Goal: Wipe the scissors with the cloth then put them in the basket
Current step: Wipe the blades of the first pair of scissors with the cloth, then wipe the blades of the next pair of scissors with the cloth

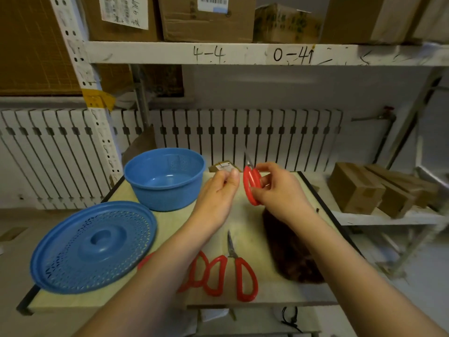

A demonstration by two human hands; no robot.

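Table (170, 222), wood top; blue basket (165, 178) at far left, open, nothing in it; its blue lid (93, 246) lies near left. Brown cloth (291, 254) lies flat under right forearm, soft, will bunch easily. Held scissors (252, 184) up over table centre, blades pointing away: light, rigid, smooth plastic loops, sharp tips, so best taken by the red handles. Right hand (279, 190) pinches those handles. Left hand (222, 193) just beside, fingers loosely curled, holding nothing. Spare scissors (233, 271) lie at near edge
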